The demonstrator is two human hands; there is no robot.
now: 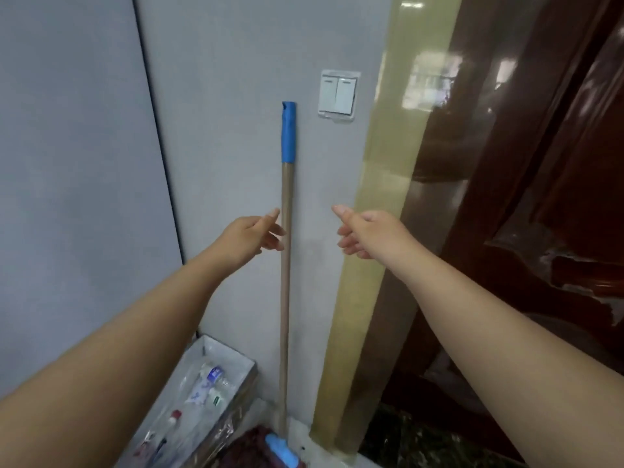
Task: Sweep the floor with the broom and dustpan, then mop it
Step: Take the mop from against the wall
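At far left, a box (216, 376) of plastic bottles sits on the floor by the wall. Your left hand (251, 236) reaches with fingers (275, 228) loosely spread, just touching or nearly touching the mop (286, 265), which leans upright against the wall, head on the floor. Your right hand (368, 233) hangs open, holding nothing, near the light switch (337, 92). You seem to be at the mopping step; next, curl the left fingers round the handle.

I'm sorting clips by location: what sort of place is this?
Probably an indoor corner beside a doorway, in a home or small building: a light switch on the grey wall, a dark wooden door, and a mop leaning beside a bin of bottles.
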